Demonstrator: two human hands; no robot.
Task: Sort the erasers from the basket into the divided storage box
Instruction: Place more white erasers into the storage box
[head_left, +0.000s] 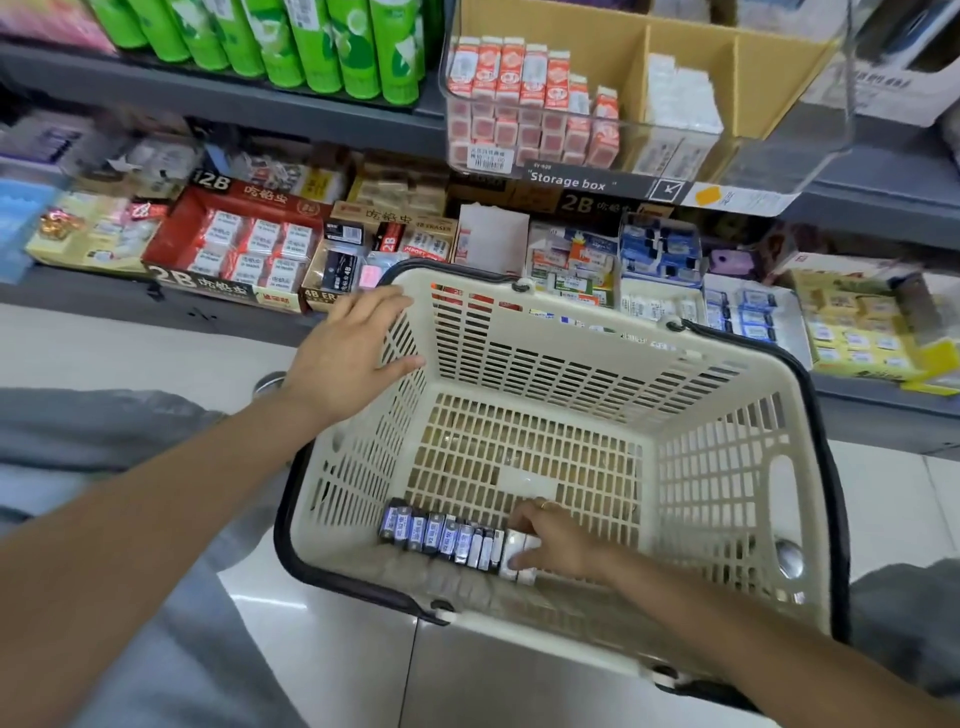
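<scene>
A cream plastic basket (727, 467) with black handles sits on the floor before the shelves. A row of several dark blue-labelled erasers (436, 535) stands along its near wall, with white erasers (519, 558) at the row's right end. My right hand (556, 540) is down in the basket, its fingers curled round the white erasers. My left hand (348, 348) lies with straight fingers on the basket's far-left rim. The clear divided storage box (779, 150) stands on the upper shelf, with orange-and-white erasers (530, 98) in its left compartment and white ones (675, 104) in the middle.
Green tubes (311, 41) stand left of the storage box. The lower shelf holds many eraser cartons, among them a red 2B box (234, 244) and yellow packs (862, 332). Grey trouser legs (104, 441) flank the basket on the glossy floor.
</scene>
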